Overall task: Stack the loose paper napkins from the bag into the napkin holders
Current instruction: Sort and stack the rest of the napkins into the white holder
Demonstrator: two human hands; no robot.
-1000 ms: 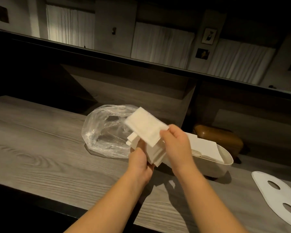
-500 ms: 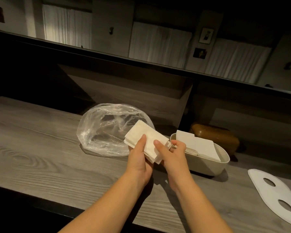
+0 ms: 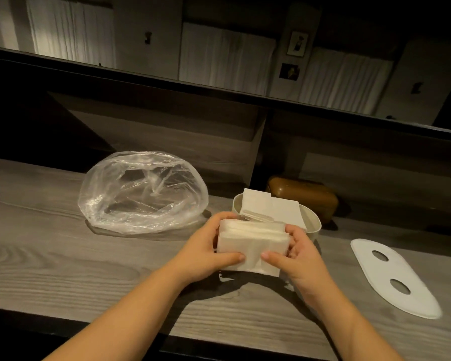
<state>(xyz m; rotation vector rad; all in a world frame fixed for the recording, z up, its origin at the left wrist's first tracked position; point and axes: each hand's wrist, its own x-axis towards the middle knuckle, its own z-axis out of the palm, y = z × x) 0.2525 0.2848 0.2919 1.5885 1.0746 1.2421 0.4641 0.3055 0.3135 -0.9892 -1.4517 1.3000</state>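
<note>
Since the earlier frames, the napkin stack (image 3: 253, 246) has been brought lower and squared up, with its broad face now turned toward the camera. It is gripped from both sides above the counter (image 3: 49, 256): the left hand (image 3: 206, 254) is curled round its left edge with the thumb across the front, and the right hand (image 3: 297, 256) is curled round its right edge in the same way. The long axis of the stack runs left to right between the two hands.

Just beyond the stack, on the far side and slightly right, the white napkin holder (image 3: 311, 221) is seen, already part filled with napkins (image 3: 268, 207) leaning toward the left. The right hand is judged the nearer to it, so the coming move is a short carry away and to the right. The holder's near wall is hidden behind the stack and the right hand, and how much room remains inside cannot be told.

To the left the clear plastic bag (image 3: 141, 194) lies slumped on the counter; no napkins can be made out inside it. A white lid with two holes (image 3: 391, 277) lies at the right, and a brown container (image 3: 305, 196) sits behind the holder.
</note>
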